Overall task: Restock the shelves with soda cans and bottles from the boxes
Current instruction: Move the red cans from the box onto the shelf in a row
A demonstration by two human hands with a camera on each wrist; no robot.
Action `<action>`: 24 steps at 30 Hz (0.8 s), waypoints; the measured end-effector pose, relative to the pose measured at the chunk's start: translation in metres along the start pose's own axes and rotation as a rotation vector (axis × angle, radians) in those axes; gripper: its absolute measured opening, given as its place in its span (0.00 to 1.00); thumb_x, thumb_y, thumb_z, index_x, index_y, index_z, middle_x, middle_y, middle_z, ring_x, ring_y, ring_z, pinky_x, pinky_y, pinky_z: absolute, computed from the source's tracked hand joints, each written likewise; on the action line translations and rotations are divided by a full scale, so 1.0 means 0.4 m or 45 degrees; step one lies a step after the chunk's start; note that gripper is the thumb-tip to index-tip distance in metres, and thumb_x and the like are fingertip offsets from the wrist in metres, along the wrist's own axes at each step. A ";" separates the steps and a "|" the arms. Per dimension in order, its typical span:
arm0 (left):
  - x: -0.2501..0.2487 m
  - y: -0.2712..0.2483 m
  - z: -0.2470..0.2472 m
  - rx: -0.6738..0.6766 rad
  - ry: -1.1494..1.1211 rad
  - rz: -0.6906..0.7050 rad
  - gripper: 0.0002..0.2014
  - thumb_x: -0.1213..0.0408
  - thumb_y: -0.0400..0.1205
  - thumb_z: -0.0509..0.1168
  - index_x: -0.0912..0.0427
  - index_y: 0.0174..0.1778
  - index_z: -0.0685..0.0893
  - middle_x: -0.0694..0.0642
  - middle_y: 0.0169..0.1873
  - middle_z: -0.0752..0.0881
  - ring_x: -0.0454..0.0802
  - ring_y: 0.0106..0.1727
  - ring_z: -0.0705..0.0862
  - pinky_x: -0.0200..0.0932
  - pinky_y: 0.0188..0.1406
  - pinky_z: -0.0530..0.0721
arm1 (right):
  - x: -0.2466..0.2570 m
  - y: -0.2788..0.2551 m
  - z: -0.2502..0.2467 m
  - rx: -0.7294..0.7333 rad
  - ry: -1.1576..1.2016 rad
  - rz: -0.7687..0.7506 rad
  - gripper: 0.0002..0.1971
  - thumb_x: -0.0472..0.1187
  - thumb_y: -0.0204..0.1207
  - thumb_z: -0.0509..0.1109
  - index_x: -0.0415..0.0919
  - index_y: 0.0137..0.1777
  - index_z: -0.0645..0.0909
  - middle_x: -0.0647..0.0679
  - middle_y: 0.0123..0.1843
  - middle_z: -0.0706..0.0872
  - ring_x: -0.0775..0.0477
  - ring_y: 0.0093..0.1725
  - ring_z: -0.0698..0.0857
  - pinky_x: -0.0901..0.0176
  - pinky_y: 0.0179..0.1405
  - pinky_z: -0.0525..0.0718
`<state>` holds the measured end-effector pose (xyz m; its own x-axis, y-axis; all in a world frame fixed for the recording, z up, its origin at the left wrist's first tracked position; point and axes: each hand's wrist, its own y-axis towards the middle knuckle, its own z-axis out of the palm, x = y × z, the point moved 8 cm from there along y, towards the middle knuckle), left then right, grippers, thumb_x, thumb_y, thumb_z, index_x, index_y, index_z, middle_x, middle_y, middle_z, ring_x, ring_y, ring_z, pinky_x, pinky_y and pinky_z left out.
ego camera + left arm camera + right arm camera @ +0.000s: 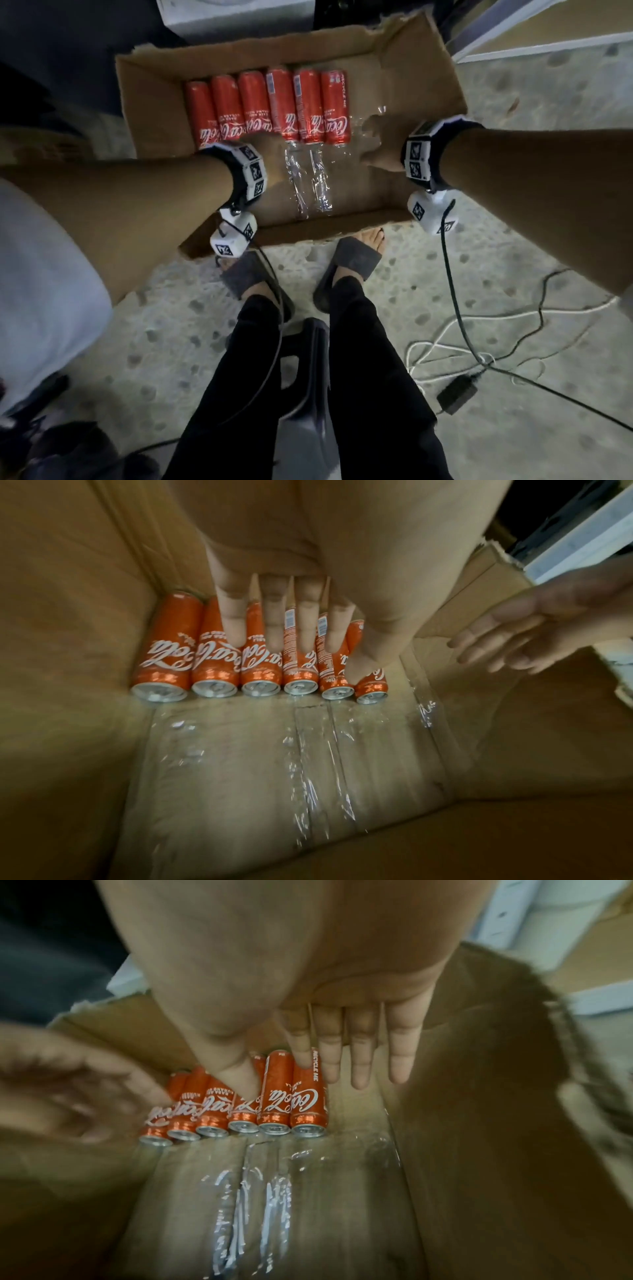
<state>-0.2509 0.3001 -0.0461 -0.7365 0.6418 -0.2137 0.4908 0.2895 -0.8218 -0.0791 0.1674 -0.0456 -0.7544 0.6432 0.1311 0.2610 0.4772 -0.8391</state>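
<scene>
An open brown cardboard box (404,78) sits on a speckled grey concrete floor (496,274), seen from above by a person standing over it in dark slide sandals (346,270). Six slim red Coca-Cola cans (267,106) lie on their sides in a tight row along the far part of the box floor, silver tops pointing toward the person, each touching the next. Strips of crinkled clear plastic tape (308,185) run along the centre seam of the box bottom, just in front of the cans.

Both hands reach down into the box. The left hand (270,150) hangs over the left half of the row — its fingers (304,620) straight, slightly spread and holding nothing. Whether they touch the cans cannot be told. The right hand (380,156) is beside the rightmost can, with its fingers (359,1053) straight, close together and empty.

Each wrist wears a black band with white marker-covered blocks (251,168). Black and white cables (479,356) trail across the floor to the right, near a small black power adapter (457,394).
</scene>
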 end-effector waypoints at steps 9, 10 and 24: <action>-0.058 0.250 -0.006 -0.130 0.306 0.296 0.35 0.72 0.77 0.75 0.56 0.81 0.72 0.60 0.78 0.74 0.64 0.78 0.72 0.56 0.76 0.74 | 0.090 0.244 0.024 -0.014 -0.468 -0.353 0.43 0.42 0.76 0.78 0.51 0.87 0.60 0.48 0.88 0.63 0.40 0.85 0.65 0.46 0.79 0.69; -0.064 0.263 -0.001 -0.121 0.419 0.344 0.37 0.69 0.76 0.77 0.55 0.82 0.72 0.60 0.78 0.74 0.65 0.79 0.71 0.60 0.77 0.73 | 0.099 0.255 0.027 -0.019 -0.521 -0.381 0.46 0.44 0.74 0.80 0.54 0.87 0.58 0.48 0.88 0.61 0.40 0.86 0.62 0.42 0.81 0.66; -0.096 0.352 -0.003 -0.262 0.824 0.596 0.32 0.65 0.79 0.71 0.38 0.79 0.75 0.47 0.83 0.68 0.62 0.86 0.57 0.65 0.82 0.56 | 0.107 0.311 0.015 -0.351 -0.856 -0.456 0.24 0.59 0.85 0.59 0.58 0.79 0.74 0.47 0.80 0.65 0.37 0.80 0.58 0.34 0.75 0.64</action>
<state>-0.1530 0.3170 -0.1530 -0.0513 0.9925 -0.1113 0.8022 -0.0254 -0.5966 -0.0828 0.2506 -0.1475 -0.9981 -0.0321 -0.0518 0.0081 0.7730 -0.6343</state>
